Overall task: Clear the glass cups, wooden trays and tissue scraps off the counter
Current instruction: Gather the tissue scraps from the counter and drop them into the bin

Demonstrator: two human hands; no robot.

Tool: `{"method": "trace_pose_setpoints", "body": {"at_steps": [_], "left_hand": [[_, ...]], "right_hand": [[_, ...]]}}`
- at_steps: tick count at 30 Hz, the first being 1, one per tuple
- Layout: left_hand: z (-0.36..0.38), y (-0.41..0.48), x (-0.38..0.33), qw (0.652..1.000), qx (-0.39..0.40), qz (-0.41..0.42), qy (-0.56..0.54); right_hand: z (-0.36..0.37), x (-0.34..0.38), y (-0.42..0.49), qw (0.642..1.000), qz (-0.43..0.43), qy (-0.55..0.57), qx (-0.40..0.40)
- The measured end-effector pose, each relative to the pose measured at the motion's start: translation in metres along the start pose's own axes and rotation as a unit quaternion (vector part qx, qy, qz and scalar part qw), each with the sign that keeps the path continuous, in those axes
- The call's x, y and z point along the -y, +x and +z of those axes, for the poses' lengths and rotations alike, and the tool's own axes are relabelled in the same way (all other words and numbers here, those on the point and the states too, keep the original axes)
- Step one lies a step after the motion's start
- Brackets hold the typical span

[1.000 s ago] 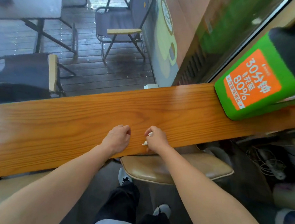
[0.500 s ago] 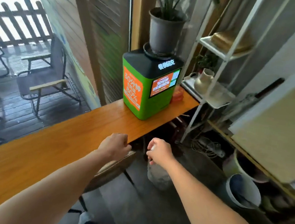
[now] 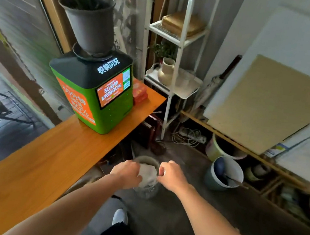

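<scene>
The wooden counter (image 3: 48, 163) runs along the left, and its near stretch carries no cups, trays or scraps that I can see. On the floor beside it stands a small waste bin (image 3: 145, 190) with a pale liner bag. Both my hands hover over its mouth. My left hand (image 3: 127, 174) is curled into a fist, and whatever may be inside it is hidden. My right hand (image 3: 172, 175) pinches a small white tissue scrap (image 3: 164, 172) between its fingertips, right at the bin's rim.
A green charging kiosk (image 3: 95, 95) with a potted plant (image 3: 89, 25) on top stands at the counter's far end, next to a red box (image 3: 139, 93). A white shelf rack (image 3: 173, 81), cables, a grey bucket (image 3: 225, 173) and leaning boards crowd the right.
I have turned from the counter to the floor at the right. Both hands left the counter edge and dropped over the waste bin, the right one still pinching the scrap.
</scene>
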State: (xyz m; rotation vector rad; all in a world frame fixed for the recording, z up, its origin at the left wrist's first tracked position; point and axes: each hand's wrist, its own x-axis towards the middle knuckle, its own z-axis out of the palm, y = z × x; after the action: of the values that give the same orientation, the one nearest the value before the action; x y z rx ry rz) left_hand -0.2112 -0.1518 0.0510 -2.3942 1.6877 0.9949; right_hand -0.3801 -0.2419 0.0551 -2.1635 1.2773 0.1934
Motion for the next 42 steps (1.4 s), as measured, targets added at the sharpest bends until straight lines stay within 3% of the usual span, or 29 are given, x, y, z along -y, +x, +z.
{"method": "trace_pose_setpoints", "body": {"at_steps": [12,20,27,34,42], "left_hand": [[0.055,0.13,0.026,0.997,0.07,-0.028,0.006],[0.141,0.235,0.06,0.988,0.07,-0.118,-0.071],[0.241,0.332,0.097,0.981,0.057,-0.158,-0.102],[0.306,0.395,0.125,0.984,0.043,-0.15,-0.083],[0.323,0.416,0.138,0.985,0.057,-0.111,-0.118]], "right_hand": [[0.082,-0.058,0.104,0.997,0.044,0.022,0.055],[0.185,-0.116,0.208,0.991,0.037,0.055,0.117],[0.273,-0.165,0.284,0.992,0.02,0.058,0.108],[0.334,-0.197,0.331,0.992,0.022,0.051,0.113],[0.356,-0.204,0.344,0.986,0.026,0.108,0.124]]}}
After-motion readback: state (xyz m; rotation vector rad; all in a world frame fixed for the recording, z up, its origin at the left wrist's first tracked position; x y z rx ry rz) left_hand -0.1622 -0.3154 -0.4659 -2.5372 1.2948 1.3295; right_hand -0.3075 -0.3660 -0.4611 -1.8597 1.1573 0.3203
